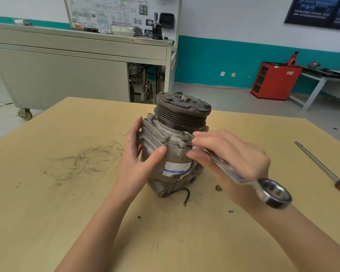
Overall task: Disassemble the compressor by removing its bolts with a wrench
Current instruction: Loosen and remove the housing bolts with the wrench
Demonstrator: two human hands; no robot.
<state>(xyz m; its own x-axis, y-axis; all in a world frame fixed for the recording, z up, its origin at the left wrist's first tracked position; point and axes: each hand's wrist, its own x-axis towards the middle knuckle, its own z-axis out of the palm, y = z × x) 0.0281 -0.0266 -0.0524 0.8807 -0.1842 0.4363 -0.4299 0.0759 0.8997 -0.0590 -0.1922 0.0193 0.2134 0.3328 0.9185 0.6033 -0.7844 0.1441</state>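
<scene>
Here, the compressor (173, 142) stands upright mid-table (67, 193), pulley on top. The left hand (134, 154) wraps its left side, thumb across the front. The right hand (230, 154) curls round a wrench (263, 188) whose far end lies against the housing's right.

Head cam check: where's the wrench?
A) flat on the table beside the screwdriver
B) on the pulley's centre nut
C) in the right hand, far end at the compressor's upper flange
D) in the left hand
C: the right hand grips the wrench against the compressor, which the left hand holds.
</scene>
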